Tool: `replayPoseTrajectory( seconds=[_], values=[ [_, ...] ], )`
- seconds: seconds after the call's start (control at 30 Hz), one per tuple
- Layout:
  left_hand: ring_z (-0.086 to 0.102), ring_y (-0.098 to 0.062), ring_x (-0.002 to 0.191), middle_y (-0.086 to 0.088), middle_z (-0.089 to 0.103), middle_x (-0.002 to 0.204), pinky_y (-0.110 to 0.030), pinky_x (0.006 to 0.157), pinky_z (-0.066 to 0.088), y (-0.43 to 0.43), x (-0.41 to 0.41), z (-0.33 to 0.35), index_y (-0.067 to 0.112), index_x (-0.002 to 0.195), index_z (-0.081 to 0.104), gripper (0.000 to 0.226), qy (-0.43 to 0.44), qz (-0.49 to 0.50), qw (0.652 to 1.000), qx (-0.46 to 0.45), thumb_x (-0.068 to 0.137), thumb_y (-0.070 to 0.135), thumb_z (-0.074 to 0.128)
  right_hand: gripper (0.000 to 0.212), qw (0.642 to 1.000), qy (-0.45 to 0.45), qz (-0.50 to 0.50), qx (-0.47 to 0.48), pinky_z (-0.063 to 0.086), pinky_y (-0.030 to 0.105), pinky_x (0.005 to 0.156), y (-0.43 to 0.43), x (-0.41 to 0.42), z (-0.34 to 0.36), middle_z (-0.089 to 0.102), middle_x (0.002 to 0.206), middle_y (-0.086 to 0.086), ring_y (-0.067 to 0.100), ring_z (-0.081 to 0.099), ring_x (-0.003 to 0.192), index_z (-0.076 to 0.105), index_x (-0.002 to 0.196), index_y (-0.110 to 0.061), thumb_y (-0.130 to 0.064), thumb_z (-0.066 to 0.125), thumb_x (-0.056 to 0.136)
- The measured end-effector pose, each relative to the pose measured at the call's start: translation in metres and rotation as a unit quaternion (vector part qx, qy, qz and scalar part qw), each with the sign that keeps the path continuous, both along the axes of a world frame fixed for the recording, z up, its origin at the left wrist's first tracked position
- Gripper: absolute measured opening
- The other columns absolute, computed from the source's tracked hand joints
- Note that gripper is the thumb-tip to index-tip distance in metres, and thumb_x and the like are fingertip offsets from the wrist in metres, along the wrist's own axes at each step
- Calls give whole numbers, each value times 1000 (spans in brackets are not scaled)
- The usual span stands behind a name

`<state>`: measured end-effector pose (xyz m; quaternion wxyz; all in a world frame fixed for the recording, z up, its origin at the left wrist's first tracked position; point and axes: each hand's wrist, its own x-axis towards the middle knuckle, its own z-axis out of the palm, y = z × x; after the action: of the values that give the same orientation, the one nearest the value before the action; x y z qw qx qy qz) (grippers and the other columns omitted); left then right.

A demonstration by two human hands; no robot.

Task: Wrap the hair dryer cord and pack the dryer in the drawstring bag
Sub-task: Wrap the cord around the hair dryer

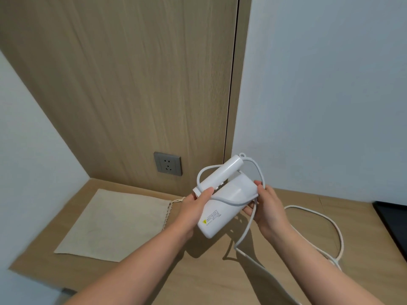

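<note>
Fingers (206,193) of the left hand (193,209) curl round the folded white hair dryer (222,214), those of the right hand (268,208) pinch its cord (233,203) against the barrel, above the wooden surface (198,280), slack cord looping rightward, drawstring bag (114,223) flat at left.

Hair dryer (218,216) print apparently unreadable.

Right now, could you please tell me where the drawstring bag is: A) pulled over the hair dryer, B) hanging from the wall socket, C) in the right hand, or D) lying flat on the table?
D: the bag lies flat on the table, apart from the hair dryer.
</note>
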<state>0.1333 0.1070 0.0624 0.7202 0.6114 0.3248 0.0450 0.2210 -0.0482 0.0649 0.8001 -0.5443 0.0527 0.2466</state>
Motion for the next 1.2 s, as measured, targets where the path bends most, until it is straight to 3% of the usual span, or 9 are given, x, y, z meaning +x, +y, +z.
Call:
replayPoseTrajectory(
  seconds=[0.23,0.3,0.43,0.53,0.67,0.73,0.87,1.07,1.2],
  values=[
    [71,-26,89,-9,74,97,-40,81,55,3,1,-7,16,111,63,39,26,18,999,-10,89,48,58,38,980,150,68,107,52,47,90,5,-1,2,70,114,13,30,65,109,61,116,-13,-40,41,98],
    [70,-27,89,-10,73,97,-39,80,55,3,1,-8,15,111,62,41,32,18,999,-12,89,50,56,37,978,168,67,107,52,49,90,5,1,0,72,107,14,31,67,105,63,113,-11,-38,42,98],
    [71,-26,88,-10,74,96,-39,81,55,3,5,-3,15,108,64,42,30,23,999,-35,89,51,56,27,967,224,50,109,59,46,75,10,-2,-8,75,87,14,28,74,82,62,106,-6,-22,40,99],
    [71,-24,85,-10,74,95,-35,73,54,1,10,1,14,109,63,43,31,16,999,-21,88,51,56,41,969,215,57,105,58,47,80,9,2,-4,75,93,15,30,71,92,60,118,-6,-35,39,99],
    [71,-24,87,-9,74,99,-31,66,54,0,12,2,14,114,63,45,30,20,999,-11,87,50,58,74,967,193,99,135,41,57,102,-3,15,10,68,117,20,37,62,114,58,121,-6,-67,32,88],
    [70,-22,84,-8,74,98,-29,63,52,-2,12,2,14,114,63,42,29,19,999,-10,89,47,58,72,969,181,114,119,43,58,101,-6,17,11,67,119,20,36,64,111,57,124,-8,-66,38,87],
    [70,-21,82,-8,74,99,-28,62,53,-7,12,3,16,112,63,39,24,9,999,-20,90,47,57,57,980,161,97,64,56,51,82,-4,17,7,69,117,15,32,68,104,57,129,-12,-53,48,90],
    [71,-22,88,-6,74,99,-30,67,55,-9,14,4,17,113,64,37,6,2,1000,-5,89,45,59,71,980,159,100,62,50,53,94,-8,23,13,67,119,18,34,66,108,60,120,-10,-68,40,85],
    [70,-21,84,-9,74,99,-28,63,54,-10,12,6,15,111,63,39,15,2,1000,-12,90,47,56,58,984,151,87,37,55,53,84,-6,23,14,70,112,19,34,69,101,58,120,-8,-56,38,94]
  ],
)
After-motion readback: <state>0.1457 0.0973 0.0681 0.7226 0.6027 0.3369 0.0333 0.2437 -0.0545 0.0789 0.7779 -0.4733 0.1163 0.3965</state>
